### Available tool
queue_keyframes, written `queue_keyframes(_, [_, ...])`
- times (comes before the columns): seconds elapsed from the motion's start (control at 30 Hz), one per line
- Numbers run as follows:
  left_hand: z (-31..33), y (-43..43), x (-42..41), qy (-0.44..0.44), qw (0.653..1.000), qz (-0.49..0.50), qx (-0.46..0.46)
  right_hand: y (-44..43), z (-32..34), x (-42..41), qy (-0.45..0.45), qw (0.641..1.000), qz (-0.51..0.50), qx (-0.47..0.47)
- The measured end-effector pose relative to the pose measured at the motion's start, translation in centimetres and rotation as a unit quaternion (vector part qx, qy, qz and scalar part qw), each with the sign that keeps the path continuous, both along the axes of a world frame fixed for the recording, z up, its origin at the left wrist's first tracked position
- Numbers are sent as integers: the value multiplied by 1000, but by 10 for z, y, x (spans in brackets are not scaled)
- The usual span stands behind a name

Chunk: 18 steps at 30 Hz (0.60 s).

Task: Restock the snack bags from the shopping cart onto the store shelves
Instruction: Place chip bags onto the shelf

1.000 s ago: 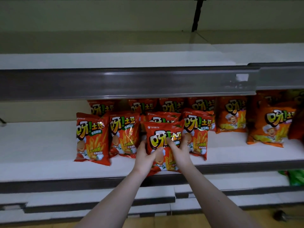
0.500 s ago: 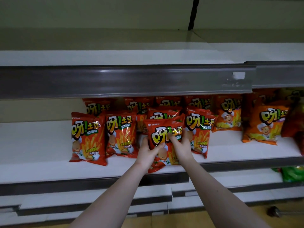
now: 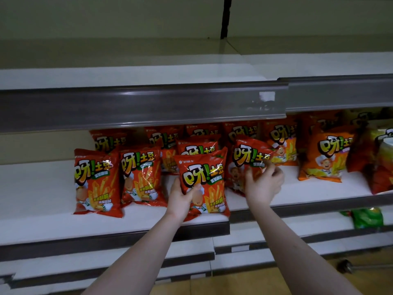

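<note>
Left grip (image 3: 181, 196) holds front red bag (image 3: 205, 167); right grip (image 3: 262, 185) pinches neighbouring bag (image 3: 247, 155)

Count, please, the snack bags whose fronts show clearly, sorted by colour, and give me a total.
Red bags: 9
Orange bags: 2
Green bags: 1
Total: 12
The shadowed bags behind the orange ones and at the far right are too dark to sort, so I left them out.
</note>
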State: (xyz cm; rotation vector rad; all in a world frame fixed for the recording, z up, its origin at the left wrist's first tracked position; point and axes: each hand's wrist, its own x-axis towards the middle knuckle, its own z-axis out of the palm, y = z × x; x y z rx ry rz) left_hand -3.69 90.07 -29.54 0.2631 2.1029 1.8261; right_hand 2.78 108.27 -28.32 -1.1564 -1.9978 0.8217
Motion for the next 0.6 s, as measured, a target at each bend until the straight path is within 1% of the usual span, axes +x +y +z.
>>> queue_keyframes(0.03, [0, 1, 1, 3, 1000, 4, 2, 9, -2, -1, -24, 999, -8, -44])
queue_keyframes(0.1, [1, 3, 2, 6, 1000, 8, 8, 20, -3, -3, -31, 993, 32, -109])
queue_keyframes(0.17, [1, 4, 2, 1, 1000, 14, 16, 27, -5, -6, 3, 991, 73, -116])
queue_keyframes(0.23, [1, 6, 1, -6, 999, 23, 21, 32, -6, -8, 38, 988, 91, -119])
queue_keyframes(0.33, [1, 10, 0, 5, 999, 32, 7, 39, -5, -9, 77, 976, 132, -156])
queue_keyframes(0.43, [0, 14, 2, 7, 999, 39, 6, 47, -3, -7, 99, 962, 167, -192])
queue_keyframes(0.6, [-1, 18, 9, -6, 998, 50, 36, 59, -5, -4, 95, 959, 185, -191])
